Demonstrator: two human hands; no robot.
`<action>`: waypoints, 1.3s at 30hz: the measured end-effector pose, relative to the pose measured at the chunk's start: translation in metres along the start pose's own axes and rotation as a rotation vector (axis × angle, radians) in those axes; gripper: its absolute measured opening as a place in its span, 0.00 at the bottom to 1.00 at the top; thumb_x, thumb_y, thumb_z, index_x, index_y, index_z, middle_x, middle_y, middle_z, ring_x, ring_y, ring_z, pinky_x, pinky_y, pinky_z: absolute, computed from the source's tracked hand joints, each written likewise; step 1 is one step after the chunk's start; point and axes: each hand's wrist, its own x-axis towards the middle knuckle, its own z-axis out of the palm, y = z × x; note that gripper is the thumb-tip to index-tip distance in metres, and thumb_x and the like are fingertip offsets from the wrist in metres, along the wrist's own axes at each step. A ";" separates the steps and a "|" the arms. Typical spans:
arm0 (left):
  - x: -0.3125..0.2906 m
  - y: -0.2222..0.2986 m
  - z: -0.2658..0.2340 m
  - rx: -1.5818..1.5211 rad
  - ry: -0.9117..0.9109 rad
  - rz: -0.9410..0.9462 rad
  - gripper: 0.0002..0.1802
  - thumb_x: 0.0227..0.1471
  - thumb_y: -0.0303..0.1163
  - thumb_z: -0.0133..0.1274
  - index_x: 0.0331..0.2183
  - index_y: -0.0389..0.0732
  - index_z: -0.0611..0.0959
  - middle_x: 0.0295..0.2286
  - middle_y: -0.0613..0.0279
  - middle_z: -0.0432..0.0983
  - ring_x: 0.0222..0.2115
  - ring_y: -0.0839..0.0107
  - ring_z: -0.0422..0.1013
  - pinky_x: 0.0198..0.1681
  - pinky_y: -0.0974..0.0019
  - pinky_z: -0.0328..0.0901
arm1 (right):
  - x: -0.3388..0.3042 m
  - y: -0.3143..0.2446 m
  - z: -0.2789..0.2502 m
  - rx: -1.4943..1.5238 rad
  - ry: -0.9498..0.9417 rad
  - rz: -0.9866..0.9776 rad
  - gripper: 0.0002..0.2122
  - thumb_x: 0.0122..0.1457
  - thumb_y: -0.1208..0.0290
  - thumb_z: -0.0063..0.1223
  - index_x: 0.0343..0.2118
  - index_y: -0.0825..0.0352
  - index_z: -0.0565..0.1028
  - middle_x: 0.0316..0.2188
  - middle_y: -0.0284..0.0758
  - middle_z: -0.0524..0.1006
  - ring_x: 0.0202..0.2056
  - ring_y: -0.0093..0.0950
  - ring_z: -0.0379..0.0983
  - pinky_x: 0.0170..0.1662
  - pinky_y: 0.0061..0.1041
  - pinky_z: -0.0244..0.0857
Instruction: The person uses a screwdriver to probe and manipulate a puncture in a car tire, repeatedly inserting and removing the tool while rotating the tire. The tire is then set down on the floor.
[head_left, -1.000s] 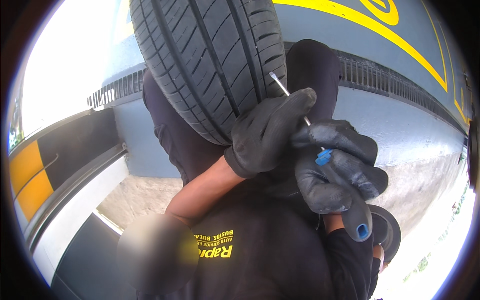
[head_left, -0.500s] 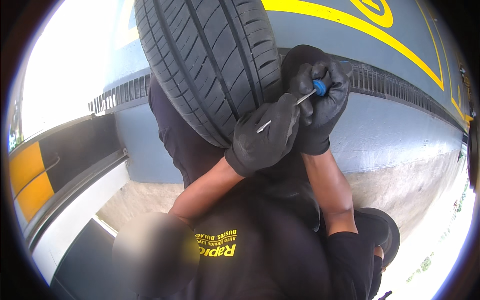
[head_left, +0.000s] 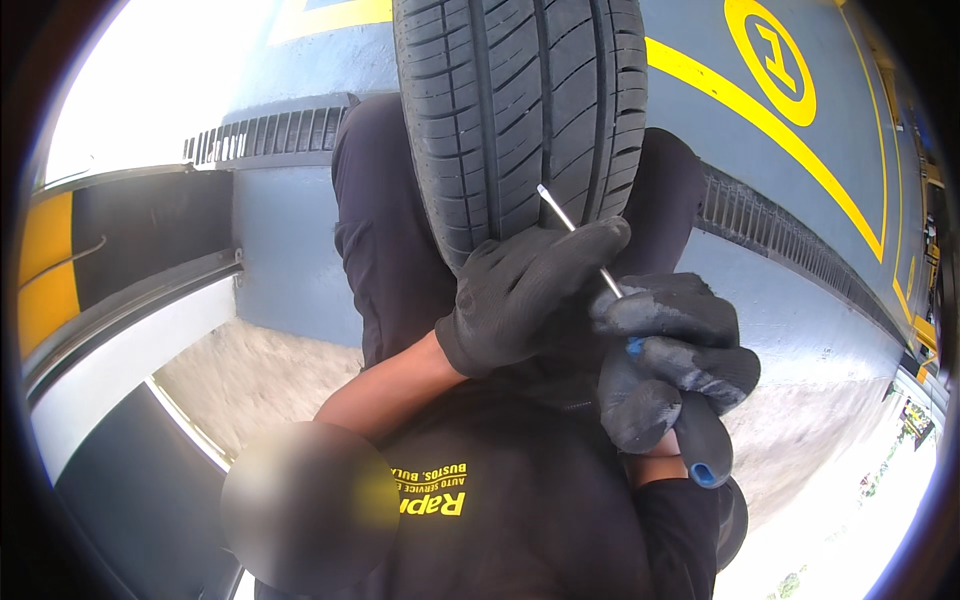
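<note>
A screwdriver (head_left: 562,207) with a thin metal shaft and a dark handle with blue parts slants across both my hands. My right hand (head_left: 675,350), in a black glove, is closed round its handle, and the blue-ringed butt shows below the fingers. My left hand (head_left: 525,295), gloved the same way, is closed on the shaft, whose flat tip sticks out past it. Just beyond the tip stands a black tyre (head_left: 520,120) on edge between my knees, its grooved tread facing me. The tip appears in front of the tread; whether it touches cannot be told.
A slotted drain grate (head_left: 765,225) crosses the blue-grey floor behind the tyre. Yellow painted lines (head_left: 770,115) mark the floor beyond. On the left is a black and yellow striped barrier (head_left: 130,240). Bare concrete (head_left: 275,380) lies nearer to me.
Both hands have come nearer to my body, the right one turning over. The screwdriver has swung from pointing lower left to pointing up toward the tyre. The tyre sits further right in view.
</note>
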 end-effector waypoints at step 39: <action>-0.018 -0.022 0.010 0.056 0.068 0.085 0.26 0.38 0.24 0.65 0.45 0.38 0.84 0.33 0.62 0.81 0.27 0.67 0.78 0.26 0.66 0.72 | 0.006 0.013 0.014 -0.154 0.104 -0.042 0.27 0.65 0.35 0.39 0.30 0.59 0.60 0.19 0.39 0.73 0.20 0.32 0.73 0.31 0.37 0.75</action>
